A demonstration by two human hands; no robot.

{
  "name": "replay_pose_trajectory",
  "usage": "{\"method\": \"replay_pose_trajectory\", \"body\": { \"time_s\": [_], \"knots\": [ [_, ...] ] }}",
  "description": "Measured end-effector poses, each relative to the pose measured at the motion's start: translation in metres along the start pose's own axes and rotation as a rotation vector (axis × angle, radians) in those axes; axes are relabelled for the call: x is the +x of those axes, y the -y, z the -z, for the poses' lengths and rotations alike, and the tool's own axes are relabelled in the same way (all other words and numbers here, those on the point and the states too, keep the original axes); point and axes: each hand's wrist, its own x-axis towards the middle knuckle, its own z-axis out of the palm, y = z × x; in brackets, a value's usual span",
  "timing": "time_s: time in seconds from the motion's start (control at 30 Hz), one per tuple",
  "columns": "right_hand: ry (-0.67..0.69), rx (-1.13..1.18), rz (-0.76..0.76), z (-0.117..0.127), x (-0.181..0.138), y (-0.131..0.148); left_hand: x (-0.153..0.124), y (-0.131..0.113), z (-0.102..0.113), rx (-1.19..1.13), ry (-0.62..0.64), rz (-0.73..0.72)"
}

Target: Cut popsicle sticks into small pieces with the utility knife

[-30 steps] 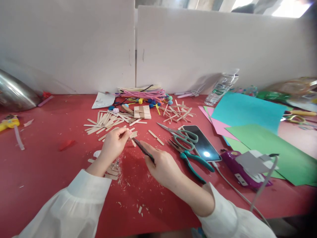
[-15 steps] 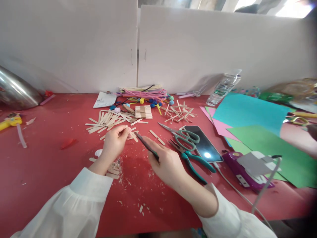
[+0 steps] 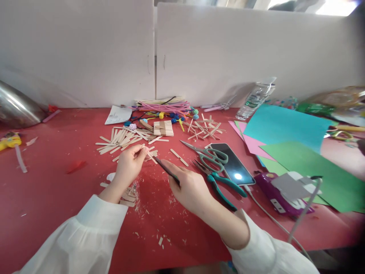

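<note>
A thin wooden stick [image 3: 150, 156] is pinched in the left hand [image 3: 129, 164], its grip narrow around one end, above the red surface [image 3: 51, 190]. The right hand [image 3: 190, 186] at four o'clock grips what seems a dark blade [image 3: 167, 170], tip touching the stick. Scissors [image 3: 207, 155] and pliers [image 3: 219, 186] lie at three o'clock, loose sticks [image 3: 119, 137] at eleven.

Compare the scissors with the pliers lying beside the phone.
The scissors have pale grey-green loop handles; the pliers have darker teal straight grips. The scissors' long blades reach far out to the left, while the pliers' short dark jaws end in a stubby tip. The scissors' handles overlap the phone; the pliers lie nearer the person, on the red table. Both lie untouched, tips pointing up-left.
</note>
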Motion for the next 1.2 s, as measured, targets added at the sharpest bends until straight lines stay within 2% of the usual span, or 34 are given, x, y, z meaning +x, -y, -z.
{"method": "replay_pose_trajectory", "body": {
  "time_s": [0.2,0.5,0.83,1.2],
  "knots": [
    [0.020,-0.081,-0.002,-0.002,-0.001,-0.001,0.002,0.010,0.002,0.180,-0.002,-0.103],
    [0.010,-0.255,0.011,-0.004,-0.003,0.001,-0.001,-0.002,0.002,0.317,-0.003,-0.147],
    [0.059,0.035,-0.005,-0.001,-0.002,0.000,-0.001,0.000,0.002,0.301,0.008,-0.150],
    [-0.018,-0.251,0.030,-0.005,-0.006,0.004,-0.001,0.003,0.001,0.283,0.000,-0.130]
  ]
}}
